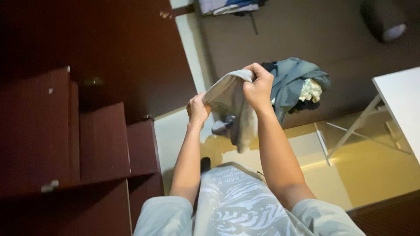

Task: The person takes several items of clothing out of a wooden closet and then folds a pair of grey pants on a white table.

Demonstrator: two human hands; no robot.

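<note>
wardrobe doors (105,52) in dark red-brown wood fill the left of our view, with stepped shelves (103,142) of the same wood below them. ahead lies a wide brown mattress (315,30), reaching across the top of the view, with a dark round bolster (384,19) at its far right corner and a few folded clothes (227,6) at its far edge. at the right edge a white counter (400,102) stands on thin white crossed legs over the pale yellowish floor (372,170), which catches a soft glare. on the near edge of the mattress sits a pile of clothes (302,83), mostly grey-blue with a pale printed piece tucked into it.

we hold a grey cloth garment (232,105) up in the air in front of us, between our two hands and above the floor, just in front of the pile. its lower part hangs loose and bunched below our hands. our right hand (259,87) is closed in a fist around the upper edge of the garment, raised a little higher. our left hand (197,110) is also closed, pinching the garment's other edge, lower and nearer to the wardrobe. both forearms are bare, and our light patterned shirt (236,205) shows at the bottom.
</note>
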